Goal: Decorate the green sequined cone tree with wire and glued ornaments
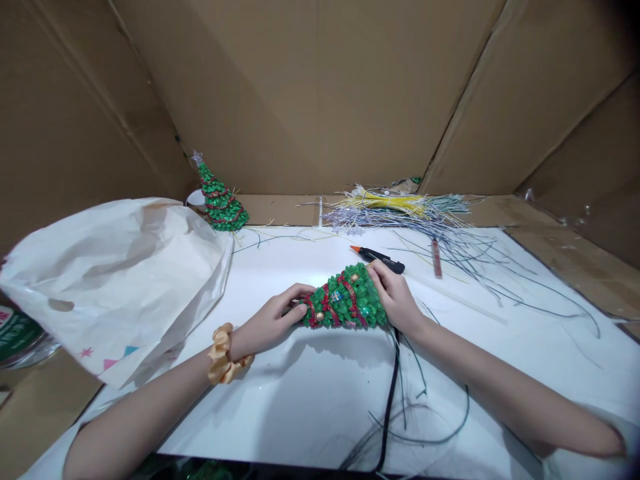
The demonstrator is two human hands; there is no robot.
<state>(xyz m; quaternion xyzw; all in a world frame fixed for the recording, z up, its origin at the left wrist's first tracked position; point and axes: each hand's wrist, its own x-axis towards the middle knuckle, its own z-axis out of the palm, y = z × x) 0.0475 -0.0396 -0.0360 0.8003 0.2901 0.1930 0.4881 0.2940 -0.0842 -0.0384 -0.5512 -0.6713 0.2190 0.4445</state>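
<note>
A small green Christmas tree with red garland and gold balls lies on its side between my two hands, above the white tabletop. My left hand is closed around its narrow tip, which is partly hidden by the fingers. At the wide base, my right hand grips the edge with the thumb in front. A black cord and thin dark green wires hang below the base near my right wrist. Just behind the tree lies a black glue gun-like tool with an orange tip.
Another decorated tree with a clear star stands at the back left. A white plastic bag covers the left side, beside a green-labelled jar. Yellow-tied wire bundles spread across the back right, near a small red strip. Cardboard walls enclose the table.
</note>
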